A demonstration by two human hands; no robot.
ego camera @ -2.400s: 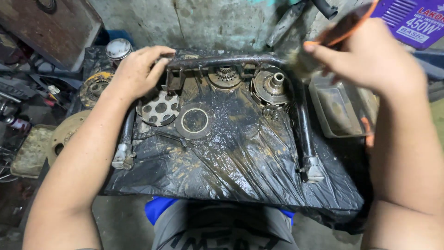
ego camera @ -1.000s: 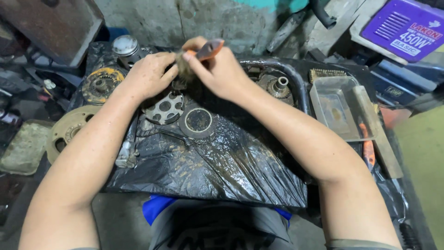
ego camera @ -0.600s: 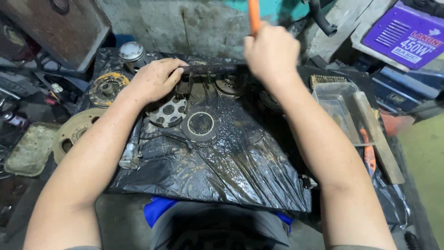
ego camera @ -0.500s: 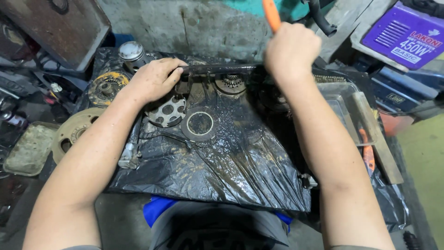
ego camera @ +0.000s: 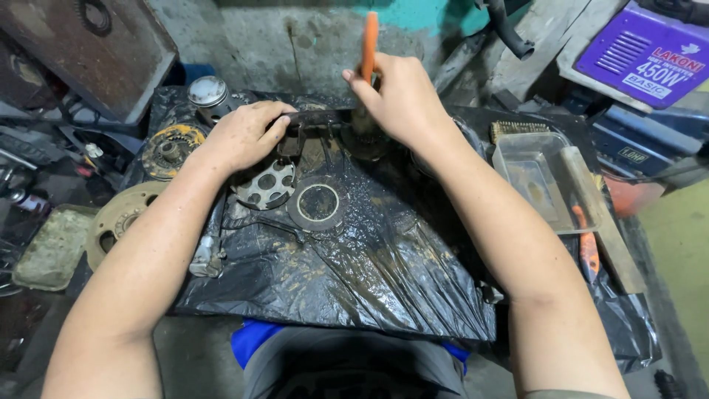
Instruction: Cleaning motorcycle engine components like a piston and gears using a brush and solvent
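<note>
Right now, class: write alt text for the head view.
A person's right hand holds an orange-handled brush upright on an oily part, while the left hand steadies a dark metal bar over black plastic sheeting.

An orange-handled brush [ego camera: 368, 46] stands upright, its bristles down on a greasy round metal part [ego camera: 367, 142]. A dark bent metal tube [ego camera: 317, 118] lies across black plastic sheeting.

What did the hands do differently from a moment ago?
The right hand swung its orange-handled brush from the far right to the middle and tipped it upright over the greasy round part. The left hand stayed gripping the black frame.
</note>
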